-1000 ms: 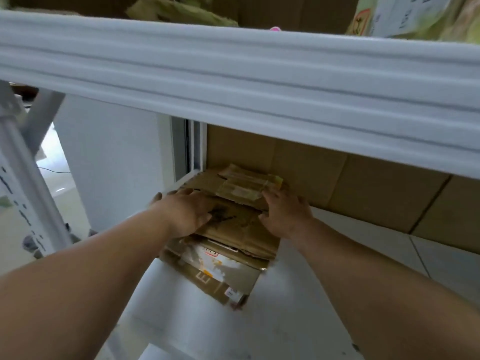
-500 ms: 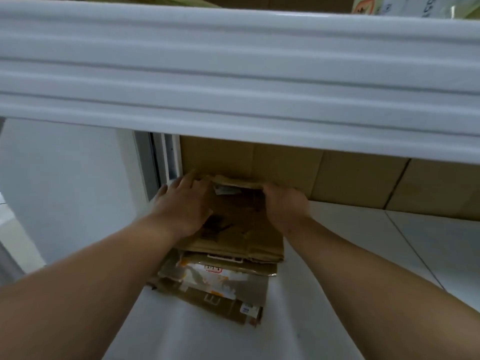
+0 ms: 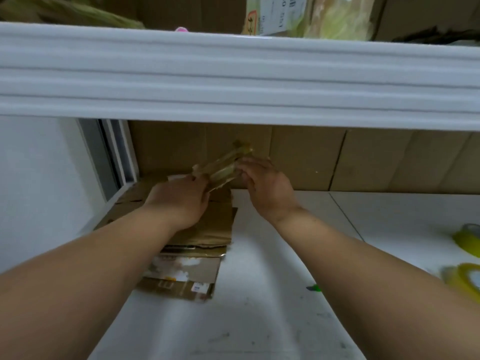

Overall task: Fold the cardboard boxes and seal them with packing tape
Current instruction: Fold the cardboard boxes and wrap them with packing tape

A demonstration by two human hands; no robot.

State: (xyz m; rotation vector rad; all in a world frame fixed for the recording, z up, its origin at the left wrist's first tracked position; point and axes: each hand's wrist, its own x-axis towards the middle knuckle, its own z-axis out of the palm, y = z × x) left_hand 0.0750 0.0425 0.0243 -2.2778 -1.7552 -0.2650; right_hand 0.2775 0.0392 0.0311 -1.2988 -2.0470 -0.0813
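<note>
Overhead, white shelf edge (image 3: 233,81); tape rolls (image 3: 467,278) right.

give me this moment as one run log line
stage: picking up box | left hand: grips flattened brown cardboard box | right hand: grips same box | box: raised off flattened cardboard stack | yellow tape rolls: untouched

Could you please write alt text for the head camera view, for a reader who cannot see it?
Two bare hands, left hand and right hand, lift a flattened cardboard box off a stack of flat cardboard on a white table, under a white shelf. Tape rolls lie at far right.
</note>
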